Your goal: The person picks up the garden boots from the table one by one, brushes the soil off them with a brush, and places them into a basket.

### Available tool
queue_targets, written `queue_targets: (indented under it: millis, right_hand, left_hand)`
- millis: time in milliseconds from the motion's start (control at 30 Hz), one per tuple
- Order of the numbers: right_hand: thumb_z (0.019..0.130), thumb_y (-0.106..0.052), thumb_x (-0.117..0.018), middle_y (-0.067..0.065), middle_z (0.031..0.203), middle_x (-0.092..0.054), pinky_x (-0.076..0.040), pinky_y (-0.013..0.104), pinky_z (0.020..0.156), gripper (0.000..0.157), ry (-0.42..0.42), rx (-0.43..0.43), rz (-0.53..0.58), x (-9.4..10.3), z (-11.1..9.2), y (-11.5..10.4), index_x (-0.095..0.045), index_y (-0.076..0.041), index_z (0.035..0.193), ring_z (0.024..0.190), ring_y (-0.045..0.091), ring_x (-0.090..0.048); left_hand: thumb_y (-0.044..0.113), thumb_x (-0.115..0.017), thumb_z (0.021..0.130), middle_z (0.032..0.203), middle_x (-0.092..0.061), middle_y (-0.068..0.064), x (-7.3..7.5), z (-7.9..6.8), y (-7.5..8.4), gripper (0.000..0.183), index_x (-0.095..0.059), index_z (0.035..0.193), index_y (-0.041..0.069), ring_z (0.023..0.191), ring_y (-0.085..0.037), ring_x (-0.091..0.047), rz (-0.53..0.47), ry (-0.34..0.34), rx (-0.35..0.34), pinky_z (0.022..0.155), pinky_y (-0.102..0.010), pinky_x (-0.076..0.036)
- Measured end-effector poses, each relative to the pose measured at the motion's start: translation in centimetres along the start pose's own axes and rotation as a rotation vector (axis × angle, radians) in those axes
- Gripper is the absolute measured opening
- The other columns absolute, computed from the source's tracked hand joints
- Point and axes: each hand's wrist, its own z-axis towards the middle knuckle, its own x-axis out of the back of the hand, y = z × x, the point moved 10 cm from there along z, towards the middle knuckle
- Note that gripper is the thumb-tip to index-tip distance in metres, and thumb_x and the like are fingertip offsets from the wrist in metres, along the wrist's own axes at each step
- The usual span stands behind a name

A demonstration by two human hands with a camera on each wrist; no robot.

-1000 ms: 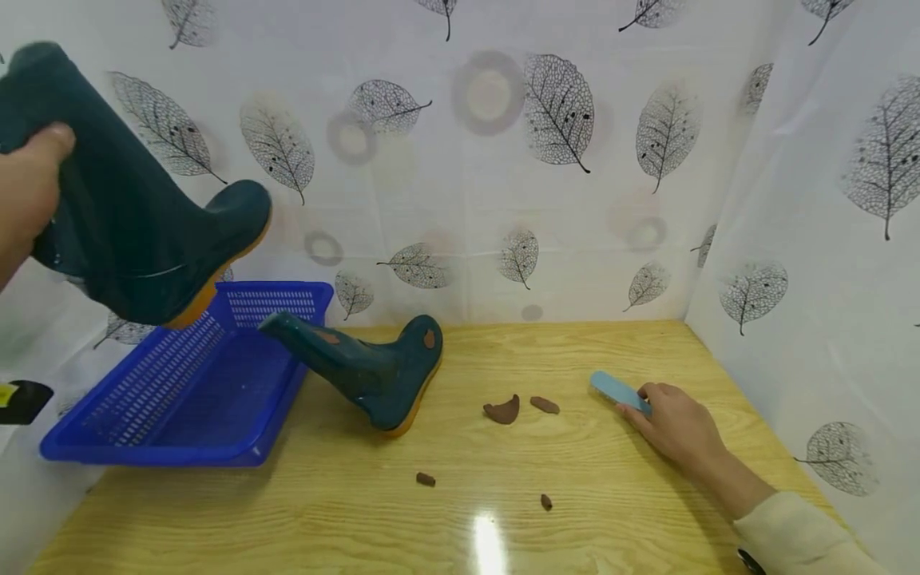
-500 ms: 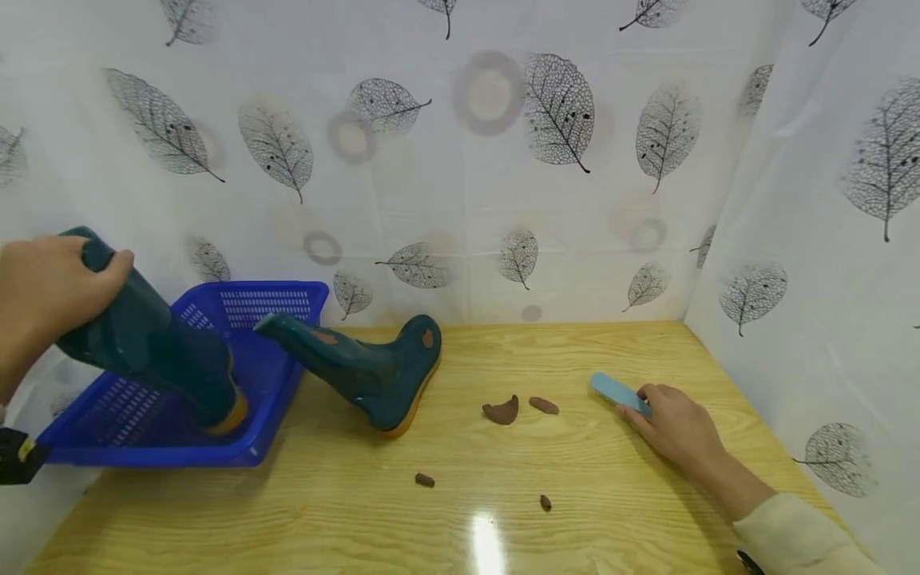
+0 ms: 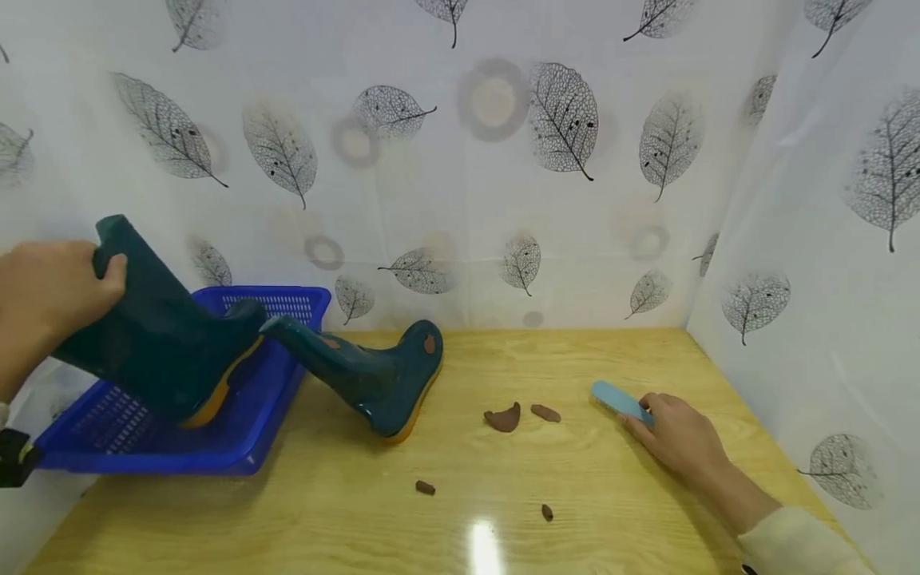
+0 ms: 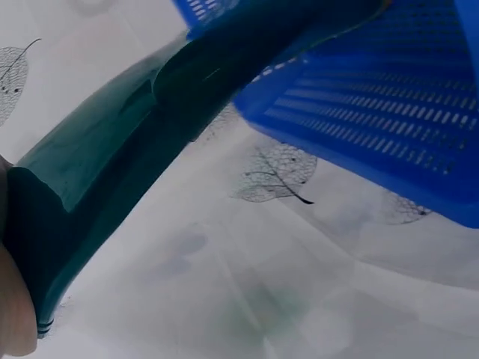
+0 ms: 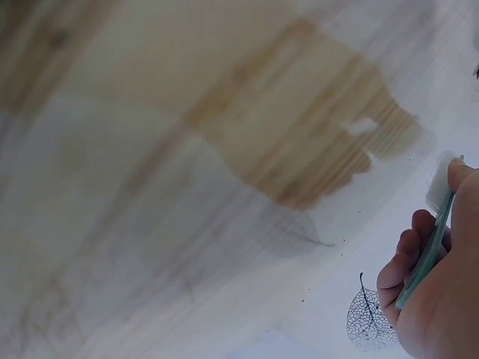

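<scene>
My left hand (image 3: 57,287) grips the upper shaft of a dark green rubber boot (image 3: 161,335) with an orange sole. The boot tilts over the blue plastic basket (image 3: 147,463), its foot end within the rim; whether it touches the bottom cannot be told. In the left wrist view the boot's shaft (image 4: 127,142) runs up towards the basket's slotted wall (image 4: 374,120). On the right, my right hand (image 3: 679,443) holds a light-blue brush (image 3: 616,401) low over the table. Pale bristles (image 5: 441,183) show in the right wrist view.
A second green boot (image 3: 366,375) with brown patches lies on its side, its shaft top by the basket's edge. Several brown pieces, such as a crescent-shaped one (image 3: 503,417), lie on the wooden table (image 3: 611,495). White leaf-print sheets (image 3: 460,192) stand behind and at the sides.
My left hand has brought the boot down from the upper left into the basket's area, then turned it so its foot points right. The right hand and brush have hardly moved.
</scene>
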Motion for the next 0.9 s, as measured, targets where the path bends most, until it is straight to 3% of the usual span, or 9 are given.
queue_targets:
  millis: [200, 333, 533, 633, 733, 900]
  right_hand:
    - [0.084, -0.044, -0.065, 0.009, 0.083, -0.065, -0.047, 0.038, 0.052, 0.043, 0.012, 0.015, -0.008, -0.2, -0.4, -0.1, -0.062, -0.003, 0.096, 0.066, 0.020, -0.060]
    - [0.082, -0.043, -0.067, 0.009, 0.082, -0.065, -0.047, 0.036, 0.052, 0.042, 0.025, 0.018, -0.013, 0.0, -0.6, 0.0, -0.062, -0.003, 0.095, 0.065, 0.018, -0.059]
    - [0.082, -0.043, -0.067, 0.009, 0.082, -0.065, -0.046, 0.036, 0.051, 0.042, 0.034, 0.025, -0.008, 0.1, -0.5, -0.2, -0.062, -0.003, 0.095, 0.065, 0.019, -0.059]
    - [0.082, -0.043, -0.068, 0.009, 0.081, -0.064, -0.046, 0.036, 0.051, 0.041, 0.046, 0.028, -0.009, 0.1, -0.4, -0.2, -0.062, -0.004, 0.095, 0.064, 0.018, -0.058]
    - [0.081, -0.042, -0.069, 0.008, 0.080, -0.064, -0.046, 0.035, 0.050, 0.042, 0.061, 0.034, -0.007, 0.2, -0.3, -0.3, -0.062, -0.004, 0.095, 0.062, 0.017, -0.057]
    - [0.081, -0.043, -0.068, 0.008, 0.078, -0.064, -0.045, 0.035, 0.050, 0.042, 0.063, 0.035, -0.012, 0.2, -0.3, -0.5, -0.062, -0.004, 0.095, 0.062, 0.017, -0.056]
  left_hand:
    - [0.020, -0.048, 0.090, 0.057, -0.046, -0.022, -1.5, -0.8, 0.0, 0.039, -0.044, 0.062, -0.007, 0.047, -0.029, -0.047, 0.017, -0.054, -0.012, 0.048, -0.045, -0.041]
    - [0.018, -0.050, 0.089, 0.054, -0.044, -0.019, -2.3, -1.1, -0.1, 0.039, -0.044, 0.062, -0.009, 0.046, -0.026, -0.044, 0.010, -0.043, -0.033, 0.047, -0.042, -0.040]
    - [0.015, -0.047, 0.089, 0.046, -0.037, -0.016, -1.5, -1.2, -1.5, 0.041, -0.032, 0.054, -0.001, 0.040, -0.026, -0.038, -0.010, 0.100, 0.027, 0.043, -0.036, -0.030]
    - [0.014, -0.048, 0.088, 0.044, -0.036, -0.015, -1.3, -1.0, -1.6, 0.041, -0.031, 0.054, -0.001, 0.039, -0.026, -0.037, -0.014, 0.124, 0.026, 0.042, -0.036, -0.030]
    - [0.017, -0.048, 0.090, 0.047, -0.038, -0.016, -2.2, -1.0, -1.5, 0.043, -0.032, 0.054, 0.000, 0.042, -0.026, -0.039, -0.017, 0.049, 0.027, 0.044, -0.036, -0.032]
    - [0.021, -0.042, 0.096, 0.053, -0.044, -0.020, -4.7, -1.6, -2.1, 0.049, -0.040, 0.053, -0.002, 0.047, -0.028, -0.046, -0.038, -0.189, 0.052, 0.048, -0.040, -0.039]
